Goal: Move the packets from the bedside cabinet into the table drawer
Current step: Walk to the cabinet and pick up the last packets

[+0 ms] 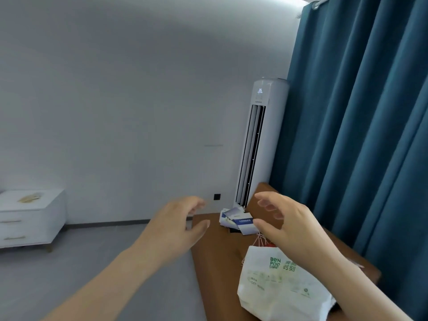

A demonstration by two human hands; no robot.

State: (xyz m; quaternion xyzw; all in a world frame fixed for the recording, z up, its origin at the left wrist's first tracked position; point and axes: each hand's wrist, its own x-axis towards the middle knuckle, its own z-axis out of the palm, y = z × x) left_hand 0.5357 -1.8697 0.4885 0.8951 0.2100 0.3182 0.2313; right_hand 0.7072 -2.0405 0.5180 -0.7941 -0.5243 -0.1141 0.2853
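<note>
Two empty hands hover over the brown top (pixel 215 262), the left hand (pixel 176 225) and the right hand (pixel 287 223), fingers loosely curled and spread, gripping nothing. To gather well, they should probably close in from both sides and square the loose, overlapping packets (pixel 238 220) into one stack before lifting, steering clear of the white bag (pixel 278 283) nearer by. The packets lie heaped at the top's far end, between the two hands, just beside the right thumb and apparently untouched.

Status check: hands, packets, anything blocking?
Left hand open, right hand open, both empty, held out toward the packets. Packets piled at far end of brown table. Near end: white bag below right forearm. No drawer in view.
</note>
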